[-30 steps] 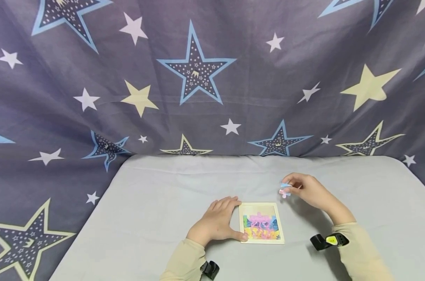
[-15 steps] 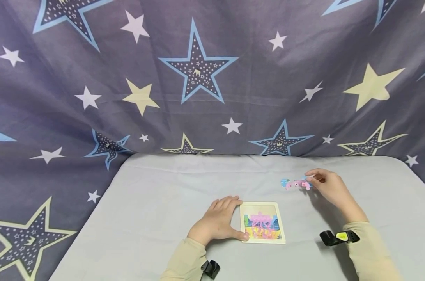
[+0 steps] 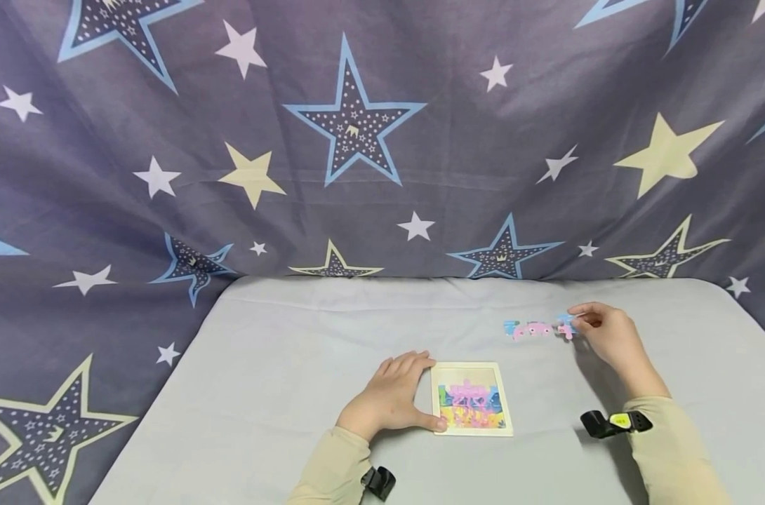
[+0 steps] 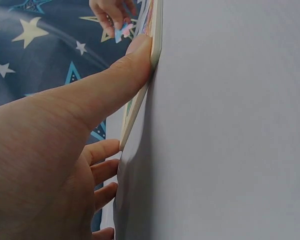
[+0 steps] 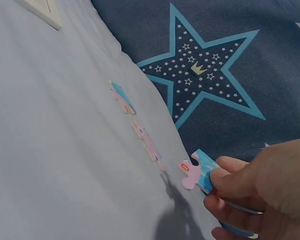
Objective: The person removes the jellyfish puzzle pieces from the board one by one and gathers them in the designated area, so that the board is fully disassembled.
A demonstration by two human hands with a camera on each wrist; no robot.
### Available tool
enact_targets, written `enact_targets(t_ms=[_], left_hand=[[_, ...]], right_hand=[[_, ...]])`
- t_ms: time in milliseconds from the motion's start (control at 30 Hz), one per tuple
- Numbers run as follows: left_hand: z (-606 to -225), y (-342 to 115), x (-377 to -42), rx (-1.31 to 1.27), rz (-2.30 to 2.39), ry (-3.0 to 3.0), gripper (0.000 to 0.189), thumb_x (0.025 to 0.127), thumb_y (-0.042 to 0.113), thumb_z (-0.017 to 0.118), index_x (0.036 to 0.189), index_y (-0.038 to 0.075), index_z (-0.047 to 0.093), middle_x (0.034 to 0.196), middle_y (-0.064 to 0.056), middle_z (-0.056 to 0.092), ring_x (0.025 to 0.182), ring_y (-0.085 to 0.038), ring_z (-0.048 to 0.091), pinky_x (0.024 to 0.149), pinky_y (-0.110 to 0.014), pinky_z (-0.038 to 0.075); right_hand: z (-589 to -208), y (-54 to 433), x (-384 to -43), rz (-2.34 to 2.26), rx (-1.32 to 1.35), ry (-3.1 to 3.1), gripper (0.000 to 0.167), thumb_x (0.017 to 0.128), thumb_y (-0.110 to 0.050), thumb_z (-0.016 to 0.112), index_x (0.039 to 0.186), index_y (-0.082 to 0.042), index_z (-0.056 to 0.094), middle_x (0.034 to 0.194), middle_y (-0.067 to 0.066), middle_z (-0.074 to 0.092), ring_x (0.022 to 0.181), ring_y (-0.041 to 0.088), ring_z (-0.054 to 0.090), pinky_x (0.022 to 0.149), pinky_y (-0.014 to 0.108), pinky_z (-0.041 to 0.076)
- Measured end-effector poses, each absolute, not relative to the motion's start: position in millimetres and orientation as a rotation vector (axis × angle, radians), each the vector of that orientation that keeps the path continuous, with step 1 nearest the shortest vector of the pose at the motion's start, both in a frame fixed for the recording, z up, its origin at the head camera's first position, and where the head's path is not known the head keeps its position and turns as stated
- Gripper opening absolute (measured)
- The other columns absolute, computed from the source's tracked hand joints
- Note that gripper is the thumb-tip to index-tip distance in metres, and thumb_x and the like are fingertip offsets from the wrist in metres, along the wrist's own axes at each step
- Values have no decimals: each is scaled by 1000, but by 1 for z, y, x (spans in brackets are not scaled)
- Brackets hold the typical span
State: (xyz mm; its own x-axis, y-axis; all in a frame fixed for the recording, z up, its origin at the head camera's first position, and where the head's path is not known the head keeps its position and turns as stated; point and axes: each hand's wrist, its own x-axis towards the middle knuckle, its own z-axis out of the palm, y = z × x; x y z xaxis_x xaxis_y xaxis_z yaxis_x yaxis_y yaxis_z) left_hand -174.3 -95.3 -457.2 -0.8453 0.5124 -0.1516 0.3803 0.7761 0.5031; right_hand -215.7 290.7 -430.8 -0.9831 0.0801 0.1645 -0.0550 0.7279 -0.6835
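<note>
In the head view, my right hand (image 3: 613,344) pinches a blue and pink jigsaw piece (image 3: 566,327) between thumb and fingers, just over the table. The right wrist view shows this piece (image 5: 195,172) tilted, with a pink knob. To its left lie a blue and pink piece (image 3: 513,330) and a mostly pink piece (image 3: 539,328), in a rough row. My left hand (image 3: 389,400) rests against the left side of a pale puzzle frame (image 3: 505,421), thumb on its near corner, fingers stretched. Joined pieces (image 3: 471,407) cover the frame's lower part; its upper part is bare.
A light grey cloth (image 3: 281,351) covers the table. Behind it hangs a dark curtain (image 3: 446,161) printed with stars, meeting the table's far edge. Black straps with small devices (image 3: 616,423) sit on both wrists.
My right hand has moved right, away from above the frame's far right corner, carrying a jigsaw piece. Two pieces on the table now show. The left hand and frame stay put.
</note>
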Motion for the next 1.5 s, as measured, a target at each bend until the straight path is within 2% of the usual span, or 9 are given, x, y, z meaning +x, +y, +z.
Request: enact_targets(t_ms=[100,367,533,700,833,933,1233,1500], left_hand=[[-459,-96,-175,696,675,2693,106,83,53,95,165,10,45,176,-12,37,164,-34,31,135,-58,19],[-449,-95,-171,696,664,2689,105,84,53,94,165,9,45,176,-12,38,164,-33,31,135,-58,21],[-441,-95,-167,701,655,2686,104,85,53,94,164,8,45,176,-12,38,163,-33,32,135,-58,22],[-436,-94,-165,704,641,2687,104,85,54,93,165,8,44,176,-13,38,163,-34,32,135,-58,23],[-432,-93,-163,686,653,2676,104,85,52,94,164,8,45,176,-13,38,163,-34,32,135,-58,22],[-431,-93,-163,678,660,2674,104,84,51,95,164,7,45,176,-13,38,163,-34,32,135,-58,22],[-451,-96,-172,720,648,2694,106,83,56,94,165,9,45,175,-13,38,163,-34,32,135,-57,22],[-437,-94,-168,715,636,2677,104,84,54,94,163,7,46,175,-14,39,163,-35,33,134,-57,23]], right_hand=[[-434,291,-218,1091,-11,-2747,22,106,3,63,122,15,71,103,31,74,96,47,71,67,33,53],[-440,291,-219,1083,-48,-2761,25,106,3,60,125,17,69,105,34,73,93,47,70,66,36,53],[-443,293,-219,1066,-73,-2781,26,106,3,61,127,17,67,109,36,73,101,54,69,70,39,56],[-442,295,-219,1059,-88,-2799,29,106,1,64,129,18,66,113,37,72,109,59,68,79,55,60],[-441,295,-218,1049,-86,-2812,30,107,-2,64,130,17,65,117,39,71,113,61,67,87,66,58],[-439,295,-217,1042,-80,-2822,31,108,-4,63,130,17,64,120,40,70,115,62,66,90,70,56],[-435,290,-216,1019,-83,-2837,31,109,-7,62,131,14,66,126,40,68,116,61,66,89,70,55],[-433,288,-216,1008,-58,-2830,31,108,-8,64,131,12,67,124,36,71,113,58,69,84,65,56]])
